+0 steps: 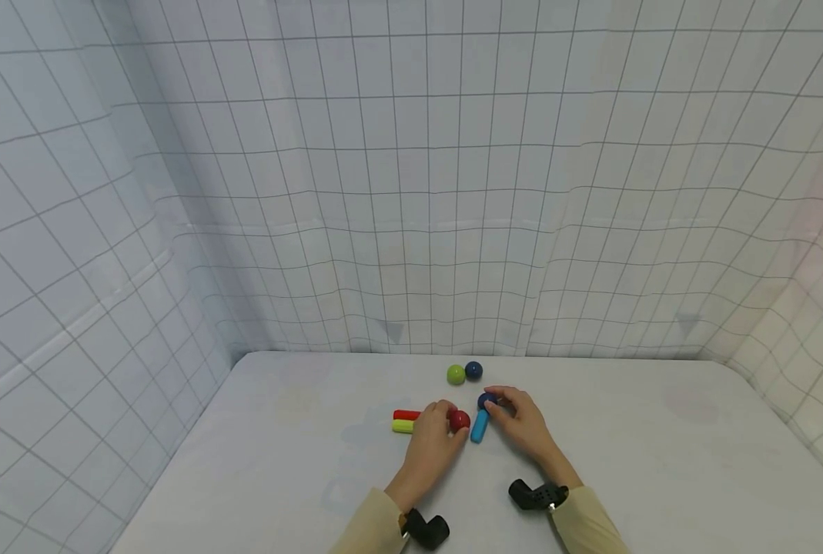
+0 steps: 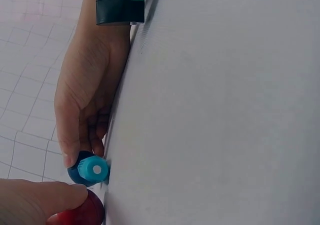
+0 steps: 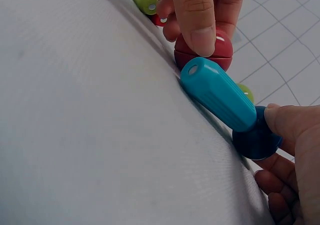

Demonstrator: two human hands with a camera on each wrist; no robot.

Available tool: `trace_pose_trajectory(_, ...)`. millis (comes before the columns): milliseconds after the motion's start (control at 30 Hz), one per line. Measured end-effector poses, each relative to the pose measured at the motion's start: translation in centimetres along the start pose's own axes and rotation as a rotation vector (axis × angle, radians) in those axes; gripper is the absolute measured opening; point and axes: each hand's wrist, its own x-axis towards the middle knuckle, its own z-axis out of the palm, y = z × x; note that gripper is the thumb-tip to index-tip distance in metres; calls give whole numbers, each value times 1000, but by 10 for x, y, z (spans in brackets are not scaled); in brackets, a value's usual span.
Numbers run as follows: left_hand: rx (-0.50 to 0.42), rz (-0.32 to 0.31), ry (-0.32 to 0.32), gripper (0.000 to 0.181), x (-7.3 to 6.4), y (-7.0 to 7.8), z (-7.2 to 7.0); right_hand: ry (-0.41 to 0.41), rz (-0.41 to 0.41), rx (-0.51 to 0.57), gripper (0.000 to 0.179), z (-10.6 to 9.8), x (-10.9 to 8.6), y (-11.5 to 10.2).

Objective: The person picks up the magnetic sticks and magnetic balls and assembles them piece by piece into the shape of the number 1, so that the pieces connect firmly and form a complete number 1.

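Note:
My left hand holds a glossy red ball between thumb and fingers, low at the tabletop. To its right, my right hand pinches a dark blue ball with thumb and fingers. A light blue ribbed stick meets the dark blue ball at one end. Its other end, with a pale round tip, points toward me, close to the red ball; whether they touch I cannot tell. In the left wrist view the stick appears end-on, in front of the right hand's fingers.
Left of my left hand lie a red stick and a yellow-green stick, side by side and partly hidden by it. Farther back stand a green ball and another dark blue ball. A white gridded curtain surrounds the white table.

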Motion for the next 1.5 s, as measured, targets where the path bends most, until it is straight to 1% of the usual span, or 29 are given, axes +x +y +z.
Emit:
trace_pose_trajectory(67,2,7,-5,33,-1,-1,0,-2,-6,-4,26,0,0,0)
trace_pose_trajectory(267,15,72,4,31,-5,-3,-1,0,-22,-8,26,-1,0,0)
trace_pose_trajectory(333,16,78,9,30,-6,-3,-2,0,-19,-7,26,-1,0,0)
trace_pose_trajectory(500,8,54,6,32,-9,-3,-3,-4,-4,-13,26,-2,1,0)
trace_pose_trajectory(700,-23,54,-29,31,-11,-4,-6,-6,0,-2,26,-2,0,-1)
trace_pose_trajectory(867,-23,54,-44,31,-13,-6,-8,-8,0,-2,26,-2,0,-1)
trace_pose_trajectory(967,-25,58,-40,31,-15,-7,-8,-7,-4,-3,26,-2,0,-1)
trace_pose_trajectory(1167,-66,40,-39,30,-19,-7,-8,-6,-11,-12,26,-1,0,0)
trace_pose_trajectory(1367,-89,46,-15,30,-22,-11,-6,14,-45,-19,26,0,-1,2)
trace_pose_trajectory(1500,-113,38,-6,30,-23,-14,-5,20,-59,-22,26,0,-1,2)
